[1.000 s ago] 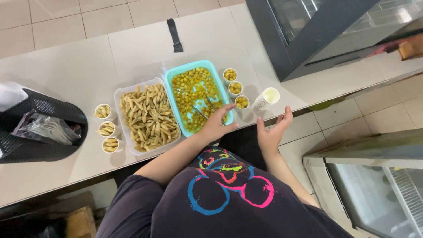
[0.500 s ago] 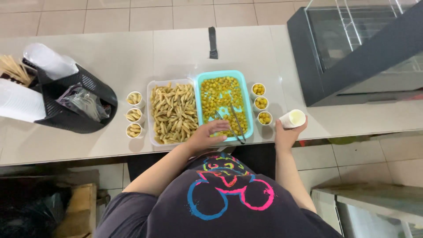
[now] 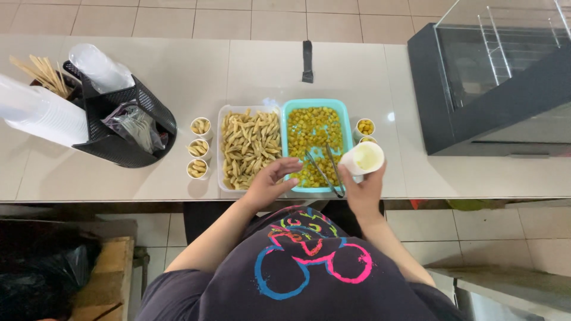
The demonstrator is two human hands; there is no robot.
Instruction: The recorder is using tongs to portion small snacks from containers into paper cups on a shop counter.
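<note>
My right hand (image 3: 364, 189) grips a small white cup (image 3: 364, 158) and holds it tilted at the right edge of a teal tray (image 3: 284, 132) filled with yellow kernels. Metal tongs (image 3: 324, 171) lie in that tray, right beside the cup. My left hand (image 3: 270, 182) rests open over the near edge where the teal tray meets a clear tray of pasta pieces (image 3: 220, 148). Its fingertips point toward the tongs without holding them.
Three small filled cups (image 3: 199, 147) stand left of the clear tray, and two more (image 3: 365, 126) right of the teal one. A black mesh basket (image 3: 122, 145) with bags, stacked clear cups (image 3: 35, 113) and wooden sticks sits at the left. A black display case (image 3: 493, 95) stands at the right.
My right hand took the white cup off the counter and brought it left to the teal tray's edge. My left hand stays at the trays' near edge. The view shifted.
</note>
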